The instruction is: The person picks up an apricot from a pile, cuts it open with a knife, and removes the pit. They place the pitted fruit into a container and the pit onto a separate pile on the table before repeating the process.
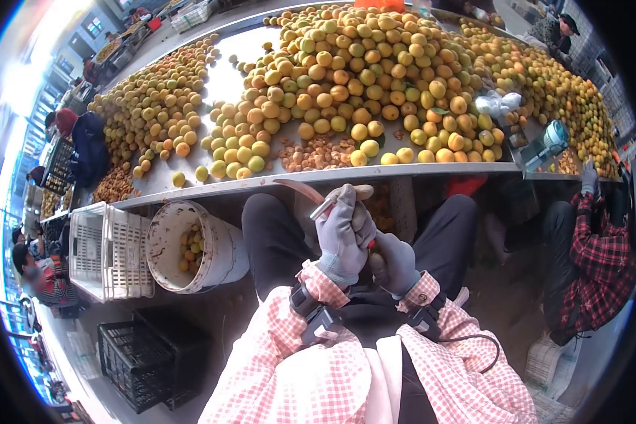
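Note:
My left hand (343, 237), in a grey glove, is raised in front of the table edge with its fingers closed. A curved knife (302, 189) sticks out of it to the left, with a reddish-brown blade and a short silvery piece near the fingers. My right hand (396, 263), also gloved, is closed just beside and below the left, touching or nearly touching it. A small red bit shows between the two hands; what the right fingers hold is hidden. Yellow-orange fruit, looking like apricots (360, 63), is heaped on the metal table (261, 182) beyond my hands.
Brown pits or scraps (318, 154) lie near the table edge. A dirty white bucket (222, 247) with some fruit stands left, beside white crates (109, 261) and black crates (134, 360). A person in a plaid shirt (601, 254) sits at right, near a clear-blue container (548, 141).

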Demonstrator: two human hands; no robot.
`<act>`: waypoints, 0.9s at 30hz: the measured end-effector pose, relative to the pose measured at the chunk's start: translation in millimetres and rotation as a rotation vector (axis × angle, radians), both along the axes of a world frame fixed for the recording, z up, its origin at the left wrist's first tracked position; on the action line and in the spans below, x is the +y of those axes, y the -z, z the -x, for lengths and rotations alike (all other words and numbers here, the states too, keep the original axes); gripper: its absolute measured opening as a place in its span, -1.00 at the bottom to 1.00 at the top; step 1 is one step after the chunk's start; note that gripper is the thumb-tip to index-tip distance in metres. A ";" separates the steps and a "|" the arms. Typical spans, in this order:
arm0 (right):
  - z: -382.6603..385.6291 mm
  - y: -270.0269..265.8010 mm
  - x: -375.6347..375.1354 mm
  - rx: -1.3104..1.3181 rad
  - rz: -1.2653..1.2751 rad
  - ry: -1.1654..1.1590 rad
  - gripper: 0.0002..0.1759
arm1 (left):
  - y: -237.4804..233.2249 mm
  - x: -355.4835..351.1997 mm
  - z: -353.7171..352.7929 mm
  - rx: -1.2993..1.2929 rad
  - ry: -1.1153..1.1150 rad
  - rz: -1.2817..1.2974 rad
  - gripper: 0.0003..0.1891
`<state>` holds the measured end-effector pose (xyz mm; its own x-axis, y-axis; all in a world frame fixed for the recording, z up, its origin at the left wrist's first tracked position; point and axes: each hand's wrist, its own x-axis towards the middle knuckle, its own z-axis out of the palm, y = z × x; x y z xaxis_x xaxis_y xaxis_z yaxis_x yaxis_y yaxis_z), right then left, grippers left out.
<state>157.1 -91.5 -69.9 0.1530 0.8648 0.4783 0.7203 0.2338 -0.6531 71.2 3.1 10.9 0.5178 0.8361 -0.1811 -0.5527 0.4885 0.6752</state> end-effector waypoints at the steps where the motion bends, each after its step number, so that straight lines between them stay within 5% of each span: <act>1: 6.6 5.4 2.6 0.165 -0.069 0.067 -0.56 | 1.0 2.3 -4.0 0.021 -0.023 0.041 -0.69; 3: 14.3 2.7 6.7 0.330 -0.139 0.125 -0.57 | 3.2 14.4 -7.5 0.054 -0.022 0.063 -0.69; 5: 14.4 -13.9 1.1 1.133 0.278 -0.019 -0.62 | 2.5 16.2 -8.5 0.113 0.010 0.062 -0.67; 6: 15.6 -18.5 -1.6 1.137 0.277 -0.012 -0.62 | 2.4 15.9 -5.3 0.116 0.017 0.065 -0.67; 9: 15.6 -27.4 -7.3 1.036 0.349 -0.012 -0.62 | 0.8 11.6 3.9 0.046 0.102 0.052 -0.65; 11: 15.3 -28.0 -14.2 0.493 0.115 0.009 -0.61 | -6.4 2.9 7.5 0.050 0.110 0.027 -0.66; 14: 9.9 -30.2 -8.5 0.346 -0.112 -0.069 -0.65 | -9.1 -3.0 8.7 0.028 0.117 -0.013 -0.66; 17: -6.7 -19.5 -6.9 0.095 0.004 -0.112 -0.73 | -12.9 -2.7 6.2 -0.005 0.116 -0.066 -0.67; 21: 17.1 -18.0 8.9 0.394 -0.135 0.114 -0.77 | -6.9 7.6 -5.1 0.004 0.034 0.016 -0.68; 24: 19.2 -14.0 16.0 0.023 -0.250 0.308 -0.80 | 6.9 16.4 -8.4 0.010 0.026 0.065 -0.67; 26: 19.8 -11.9 11.1 1.427 0.236 0.143 -0.77 | 12.0 20.0 -6.6 0.038 0.019 0.081 -0.66; 27: 18.8 -23.8 9.6 1.428 0.235 0.141 -0.77 | 15.5 22.1 -5.0 0.027 0.014 0.078 -0.66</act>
<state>138.3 -81.9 -46.1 0.4568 0.8377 -0.2993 -0.5561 0.0064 -0.8311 76.2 25.2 -4.6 0.5233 0.8116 -0.2596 -0.5280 0.5479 0.6488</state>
